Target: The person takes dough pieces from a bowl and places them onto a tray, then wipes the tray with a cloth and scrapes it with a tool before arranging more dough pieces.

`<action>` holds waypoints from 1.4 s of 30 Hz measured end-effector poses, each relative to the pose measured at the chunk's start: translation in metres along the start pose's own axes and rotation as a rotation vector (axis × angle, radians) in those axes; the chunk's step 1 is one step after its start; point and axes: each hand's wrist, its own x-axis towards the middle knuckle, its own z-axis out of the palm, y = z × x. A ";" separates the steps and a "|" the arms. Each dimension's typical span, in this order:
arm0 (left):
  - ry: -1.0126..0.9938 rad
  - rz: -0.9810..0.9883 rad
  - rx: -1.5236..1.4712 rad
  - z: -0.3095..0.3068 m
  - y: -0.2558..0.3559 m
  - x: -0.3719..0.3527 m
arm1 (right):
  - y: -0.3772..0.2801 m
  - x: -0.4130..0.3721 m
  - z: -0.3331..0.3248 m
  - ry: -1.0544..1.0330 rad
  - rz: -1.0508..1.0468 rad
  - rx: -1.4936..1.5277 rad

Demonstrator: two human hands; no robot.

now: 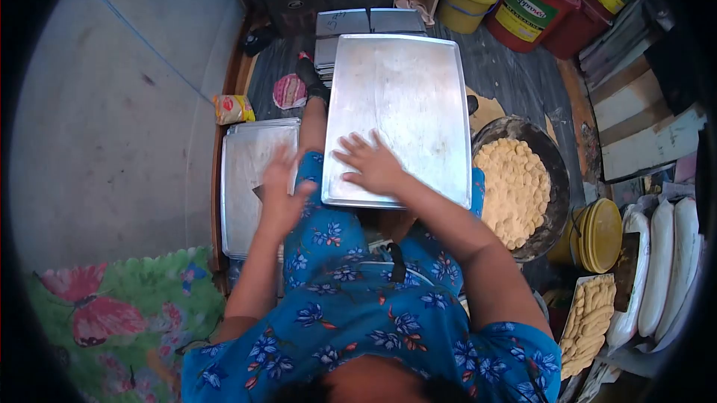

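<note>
A shiny metal baking tray [399, 97] lies bottom-down across my lap and knees, its low rim facing up. My right hand [371, 166] rests flat on its lower left part, fingers spread and nothing gripped. Left of the tray, my left hand [280, 192] is smeared by motion, with the thumb held apart from the raised fingers. It overlaps a stack of metal trays [243, 179] beside my leg, and a small dark edge shows by its outer side. To the right, a wide dark basin [559, 186] holds many rounded lumps of dough [515, 190].
More stacked trays [347, 23] stand beyond my feet. Buckets [523, 11] fill the back right. At right are a yellow tub [600, 235], white filled bags [657, 261] and a board of shaped dough [588, 324]. A yellow packet [234, 109] sits by the left wall [142, 119].
</note>
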 end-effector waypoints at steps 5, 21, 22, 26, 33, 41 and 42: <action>-0.380 0.180 0.011 0.074 0.027 0.029 | 0.164 -0.046 -0.052 0.125 0.710 -0.262; -0.203 0.204 0.518 0.195 -0.042 0.287 | 0.056 -0.001 -0.006 -0.032 -0.063 -0.026; -0.192 0.178 0.523 0.195 -0.047 0.296 | 0.075 0.015 -0.011 -0.067 -0.050 -0.067; -0.211 0.147 0.525 0.199 -0.060 0.323 | 0.175 0.074 -0.039 -0.071 0.175 -0.174; -0.209 0.008 0.659 0.185 -0.067 0.351 | 0.314 0.093 -0.082 0.079 0.607 -0.268; -0.066 0.023 0.729 0.176 -0.076 0.290 | 0.299 -0.006 -0.065 0.310 0.923 -0.215; -0.153 0.075 0.609 0.188 -0.070 0.278 | 0.281 -0.016 -0.061 0.363 0.923 -0.228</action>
